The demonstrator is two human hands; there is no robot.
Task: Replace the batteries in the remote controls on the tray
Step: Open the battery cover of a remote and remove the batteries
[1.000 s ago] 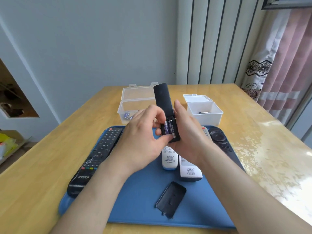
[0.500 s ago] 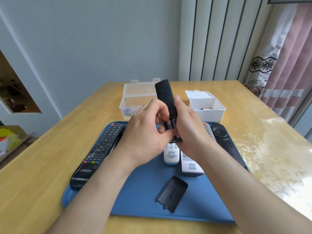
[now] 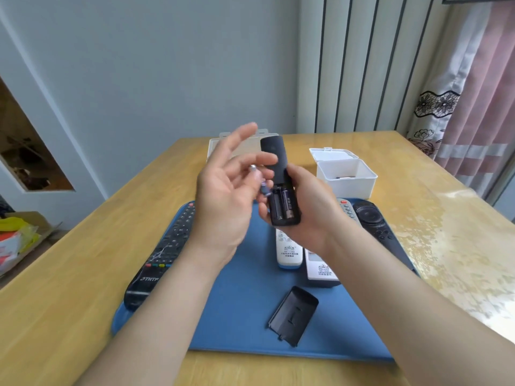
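Left hand is up over the blue tray, fingers spread and blurry, with a loose battery against them. Can't tell if it's pinched. Right hand has its fingers clamped round the black remote, compartment open, second battery sitting inside.

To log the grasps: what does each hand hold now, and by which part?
Right hand grips the black remote round its open battery end. A battery is by the left hand; hold unclear.
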